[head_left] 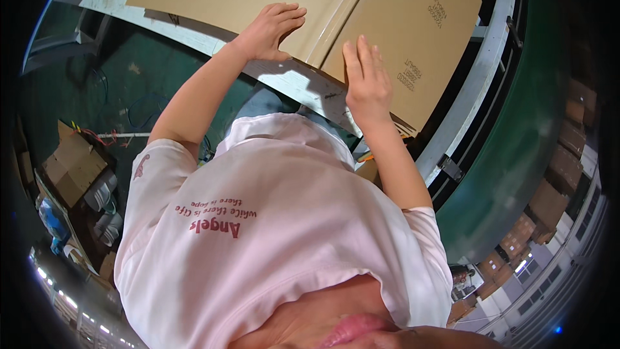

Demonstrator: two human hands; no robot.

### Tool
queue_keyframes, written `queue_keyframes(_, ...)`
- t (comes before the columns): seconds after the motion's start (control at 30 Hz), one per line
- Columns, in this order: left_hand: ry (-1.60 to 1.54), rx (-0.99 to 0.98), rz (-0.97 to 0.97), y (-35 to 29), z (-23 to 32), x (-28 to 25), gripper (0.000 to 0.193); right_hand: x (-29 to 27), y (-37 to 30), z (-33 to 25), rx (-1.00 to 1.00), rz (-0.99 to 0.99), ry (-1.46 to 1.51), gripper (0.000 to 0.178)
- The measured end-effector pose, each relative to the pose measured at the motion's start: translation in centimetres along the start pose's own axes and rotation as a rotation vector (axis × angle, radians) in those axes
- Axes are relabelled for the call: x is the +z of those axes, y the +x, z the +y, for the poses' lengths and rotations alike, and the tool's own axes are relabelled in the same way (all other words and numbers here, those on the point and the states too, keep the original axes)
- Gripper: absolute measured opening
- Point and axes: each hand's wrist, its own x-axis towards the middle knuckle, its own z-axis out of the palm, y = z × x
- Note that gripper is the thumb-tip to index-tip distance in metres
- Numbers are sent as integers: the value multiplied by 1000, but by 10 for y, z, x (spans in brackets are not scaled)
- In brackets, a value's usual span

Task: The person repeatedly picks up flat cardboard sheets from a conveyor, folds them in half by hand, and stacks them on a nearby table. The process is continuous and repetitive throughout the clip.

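Landmark for this report: the flat cardboard sheet (310, 6) lying across the top of the view on a pale bench (194, 35).

Well to the left of the sheet and below it, a stack of brown cartons (71, 161) is sitting on the dark green floor (123, 84), with loose wires lying near it.

At the sheet's near edge, left of its raised crease, the left hand (271, 29) is resting palm down with fingers spread and extended. It is pressing on the cardboard, not clenching or gripping anything.

Just right of the crease, the right hand (367, 81) is lying flat on the right-hand panel, fingers straight and together, pointing away from the body. It too is open and pressing down, holding nothing.

The sheet itself is still lying flat. One long crease is running between the two panels, and the right panel is overhanging the bench toward a grey metal rail (484, 71). No flaps are standing up and no walls are forming, so by judgement the folding is only at its start: the sheet is placed and held down, while the shaping of it is not yet done.

Far right of the sheet, beyond the rail, rows of stacked brown boxes (549, 200) are standing in the background.
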Motion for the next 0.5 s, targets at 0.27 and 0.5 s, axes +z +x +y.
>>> queue_keyframes(0.27,-20,-25,-22,0,2,-2,79,43,-2,0,-65,-200,92,47)
queue_keyframes(0.5,27,52,63,-2,10,-9,67,-68,-1,-29,-437,365,581,39)
